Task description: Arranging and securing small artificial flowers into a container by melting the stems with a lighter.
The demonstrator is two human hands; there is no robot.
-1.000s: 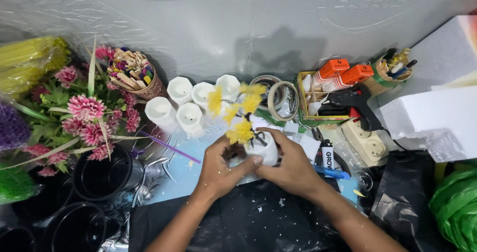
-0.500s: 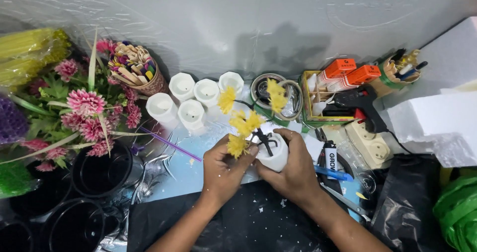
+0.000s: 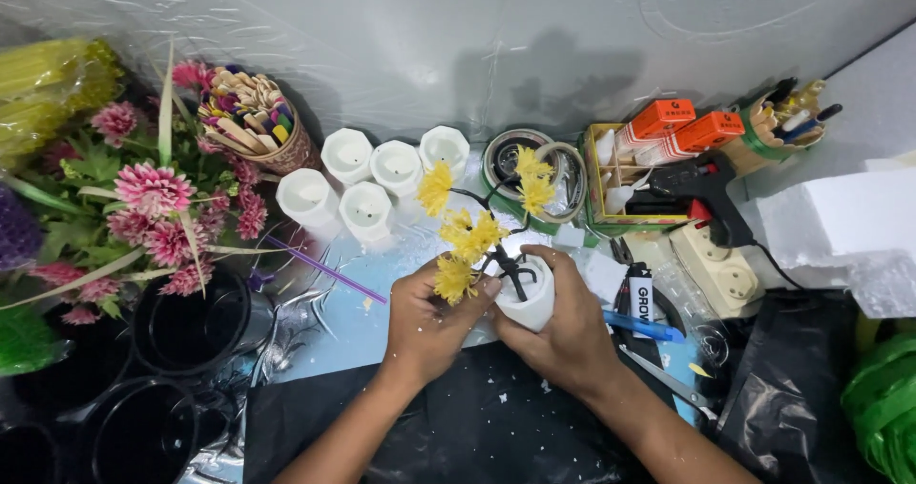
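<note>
Head view, looking down: nearest lies a black plastic sheet [image 3: 458, 436] spread over the table, and both forearms reach across it from the near edge. The right hand [image 3: 563, 327] has its grip closed around a small white faceted pot [image 3: 528, 298], fingers curled over the far side and thumb on the near side. The left hand [image 3: 434, 322] sits just left of the pot and touches it; its fingers pinch the base of a dark wire stem with yellow artificial flowers [image 3: 472, 236], where the stem enters the pot's mouth. The stem's long axis runs from the pot up and away to the far left, so the blossoms stand beyond and above both hands, the left hand being the nearer to them.

Left of the hands stand empty black round plastic pots [image 3: 191, 322], with pink artificial flowers [image 3: 153, 193] behind them. Farther off, five more white faceted pots [image 3: 367, 174] cluster near the wall, beside a woven basket of coloured sticks [image 3: 253, 122]. To the far right sit rolls of tape [image 3: 520, 160], a black glue gun [image 3: 701, 193] and a white power strip [image 3: 716, 269].
</note>
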